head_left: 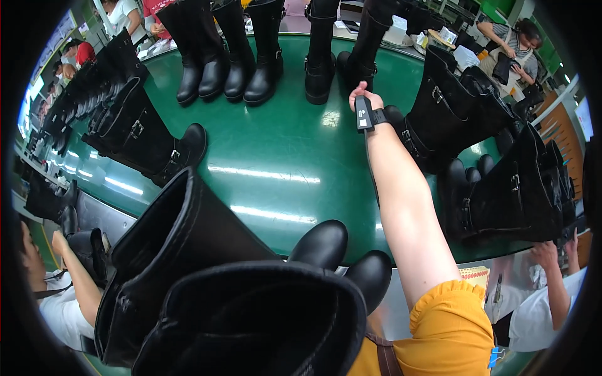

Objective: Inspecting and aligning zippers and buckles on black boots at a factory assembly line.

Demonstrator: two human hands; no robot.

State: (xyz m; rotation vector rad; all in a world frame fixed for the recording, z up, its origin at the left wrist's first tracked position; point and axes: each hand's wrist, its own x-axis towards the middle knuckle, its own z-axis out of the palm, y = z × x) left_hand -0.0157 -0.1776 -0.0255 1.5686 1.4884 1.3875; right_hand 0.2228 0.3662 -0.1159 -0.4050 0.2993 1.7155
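Observation:
My right arm stretches forward over the green table (276, 141). My right hand (366, 98) has a black device strapped at the wrist, and its visible fingers are extended, with nothing seen in them. It is at the foot of a tall black boot (362, 67) near the far edge; whether it touches the boot is unclear. Close to me, two large black boots fill the lower left: one shaft (213, 219) behind, another (263, 279) in front, both leaning with open tops towards me. Two rounded black toes (321, 243) show beyond them. My left hand does not show.
Several black boots (263, 62) stand along the far side. A buckled boot (147, 135) is at left, and more buckled boots (448, 103) crowd the right. People work around the table, including one at the lower left (72, 301) and one at the lower right (545, 301).

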